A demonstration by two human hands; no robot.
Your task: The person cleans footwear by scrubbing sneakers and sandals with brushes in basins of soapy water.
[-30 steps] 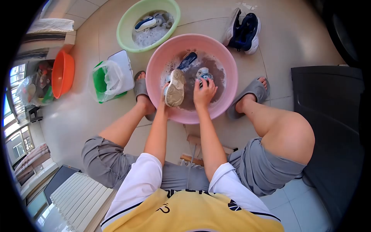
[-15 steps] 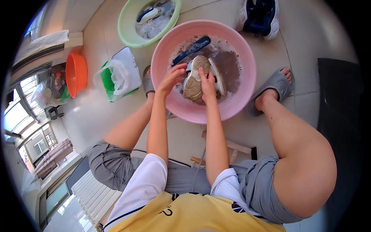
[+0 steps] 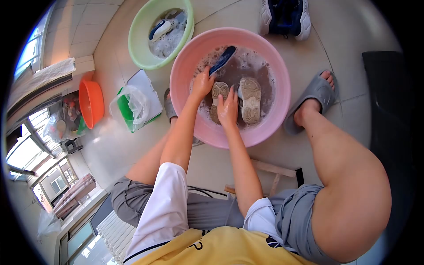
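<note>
A pink basin point(image 3: 282, 95) of murky, sudsy water stands between my feet. In it, two small shoes lie soles up: a left shoe point(image 3: 219, 90) and a right shoe point(image 3: 251, 101). My left hand point(image 3: 203, 85) closes on the near end of a dark blue brush point(image 3: 225, 58); the brush's bristles are out of sight. Between the shoes, my right hand point(image 3: 228, 109) has its fingers spread. It overlaps the edge of the left shoe, and I cannot tell whether it presses on it.
A green basin point(image 3: 133, 37) with suds and a blue-and-white brush point(image 3: 160, 31) stands behind at left. Dark blue sneakers point(image 3: 286, 17) sit at the back right. On the left are a green-and-white box point(image 3: 145, 90) with a plastic bag and an orange basin point(image 3: 91, 104).
The shoe that was held up at the basin's middle now lies in the water, sole up. My left hand has moved onto the brush. My right hand has let go and shifted left.
</note>
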